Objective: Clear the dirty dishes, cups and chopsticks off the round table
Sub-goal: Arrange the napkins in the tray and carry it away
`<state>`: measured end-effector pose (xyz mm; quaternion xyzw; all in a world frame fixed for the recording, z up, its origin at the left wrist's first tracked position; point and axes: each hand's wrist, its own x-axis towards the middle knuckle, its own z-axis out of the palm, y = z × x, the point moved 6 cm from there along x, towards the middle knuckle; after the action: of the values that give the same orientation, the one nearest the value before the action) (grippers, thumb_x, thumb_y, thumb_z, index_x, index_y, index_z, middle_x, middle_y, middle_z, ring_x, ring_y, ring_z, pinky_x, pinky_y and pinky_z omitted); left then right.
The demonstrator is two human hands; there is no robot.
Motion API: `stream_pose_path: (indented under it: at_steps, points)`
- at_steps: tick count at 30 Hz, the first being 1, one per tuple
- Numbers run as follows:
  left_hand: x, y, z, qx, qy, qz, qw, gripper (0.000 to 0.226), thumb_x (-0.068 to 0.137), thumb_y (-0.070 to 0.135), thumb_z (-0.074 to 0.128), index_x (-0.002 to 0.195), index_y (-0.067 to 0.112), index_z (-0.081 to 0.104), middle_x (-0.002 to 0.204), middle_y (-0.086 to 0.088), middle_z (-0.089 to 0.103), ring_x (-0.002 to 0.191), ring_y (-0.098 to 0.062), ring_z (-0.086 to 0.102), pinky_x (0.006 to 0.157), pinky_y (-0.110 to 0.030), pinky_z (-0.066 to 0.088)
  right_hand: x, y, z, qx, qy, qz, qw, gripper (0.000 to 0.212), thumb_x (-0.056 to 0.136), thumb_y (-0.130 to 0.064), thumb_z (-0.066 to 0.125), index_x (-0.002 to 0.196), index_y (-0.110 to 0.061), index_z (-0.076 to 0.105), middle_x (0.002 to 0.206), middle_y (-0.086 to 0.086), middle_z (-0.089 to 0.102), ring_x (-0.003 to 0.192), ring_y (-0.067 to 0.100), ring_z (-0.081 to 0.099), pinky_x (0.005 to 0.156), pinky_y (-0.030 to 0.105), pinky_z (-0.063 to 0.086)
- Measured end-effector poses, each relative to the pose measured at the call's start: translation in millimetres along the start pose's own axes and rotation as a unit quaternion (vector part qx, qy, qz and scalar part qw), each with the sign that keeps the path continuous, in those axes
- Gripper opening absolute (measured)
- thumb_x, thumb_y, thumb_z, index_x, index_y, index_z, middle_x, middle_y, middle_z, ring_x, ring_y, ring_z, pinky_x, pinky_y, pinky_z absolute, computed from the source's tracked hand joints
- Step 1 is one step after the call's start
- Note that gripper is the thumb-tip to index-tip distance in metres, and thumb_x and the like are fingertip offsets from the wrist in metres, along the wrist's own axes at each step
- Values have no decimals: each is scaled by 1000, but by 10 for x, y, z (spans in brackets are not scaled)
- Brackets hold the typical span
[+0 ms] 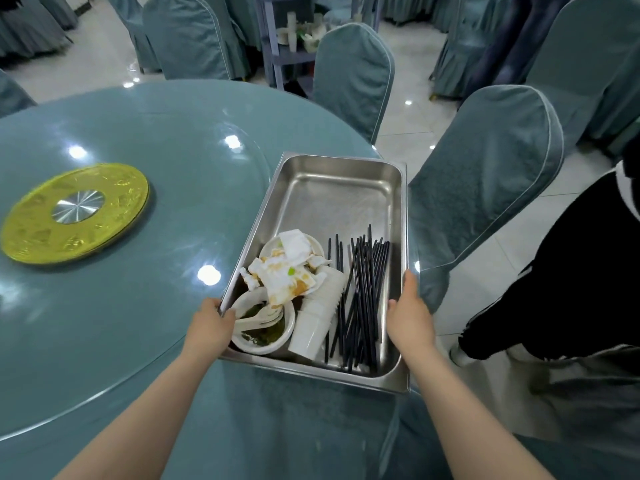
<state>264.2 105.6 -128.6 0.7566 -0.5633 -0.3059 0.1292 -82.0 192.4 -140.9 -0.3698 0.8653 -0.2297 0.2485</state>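
Your left hand (212,318) and right hand (409,310) grip the long sides of the rectangular stainless-steel tray (337,199), fingers curled over its rims (load sits near you); its long axis runs away across the round teal table (121,271).

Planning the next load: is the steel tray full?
Partly full: the steel tray has dishes, cups and chopsticks at its near end; far half bare.

We see a brushed steel tray (341,199), dull-shiny; glossy glass over the table (138,271); matt black chopsticks (363,296); white cups (318,317), probably plastic; soft matt cloth on the chairs (485,174).
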Motion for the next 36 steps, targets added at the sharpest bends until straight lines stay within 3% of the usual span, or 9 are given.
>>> stream_pose_path:
  at_steps: [5,9,15,18,22,25,30,33,36]
  points:
    - [-149,-201,66,13,-20,-42,999,15,96,19,39,89,6,43,77,-10,52,64,-24,46,54,-34,31,-35,49,-3,-70,-15,-14,997,74,95,-5,40,151,-25,-4,70,3,57,58,16,51,46,25,31]
    - [-259,-300,83,2,-38,-53,998,19,95,20,39,80,9,38,74,-8,47,61,-21,42,52,-33,30,-117,89,-15,-72,-21,-20,997,74,95,-5,39,152,-24,-4,67,2,53,57,15,49,44,25,28]
    - [-406,-445,162,47,-140,-78,986,36,96,34,44,109,2,51,100,-16,62,91,-32,59,72,-35,44,-329,248,-86,-41,-24,-13,999,67,97,-13,38,151,-32,3,66,1,47,56,16,47,44,25,28]
    - [-455,-468,169,79,-151,-54,984,34,96,39,42,101,7,52,93,-8,59,85,-26,56,73,-33,43,-410,318,-96,-46,-22,-21,998,66,97,-14,40,152,-29,6,65,-2,45,55,13,44,43,25,26]
    - [-413,-381,75,123,-113,0,986,34,97,40,41,78,12,44,70,-3,51,62,-17,46,54,-30,33,-417,320,-118,-53,-14,-25,998,63,96,-17,40,150,-30,10,66,-3,45,58,15,45,48,28,32]
    - [-327,-268,24,113,-74,38,990,30,95,38,45,84,11,48,72,-5,56,62,-19,49,55,-31,35,-391,303,-162,-60,-6,-22,998,57,93,-15,42,142,-30,19,73,3,53,64,25,53,58,32,42]
    - [-143,-84,103,83,-67,57,993,21,93,34,50,101,16,41,75,3,51,64,-16,50,55,-29,37,-274,250,-175,-54,9,-25,998,44,87,-9,42,124,-26,25,69,4,53,60,26,54,55,36,45]
    - [-15,25,129,80,-52,93,991,37,93,27,50,126,16,37,77,0,55,63,-16,51,52,-30,37,-137,222,-119,-67,3,-21,998,61,88,-10,41,139,-30,12,68,0,52,57,17,50,51,31,37]
    - [102,95,159,92,-52,110,988,58,93,23,49,145,25,23,98,-8,62,65,-18,49,57,-30,36,32,172,-80,-93,-22,-23,995,77,91,-14,42,148,-34,-7,72,-3,49,61,17,48,55,31,35]
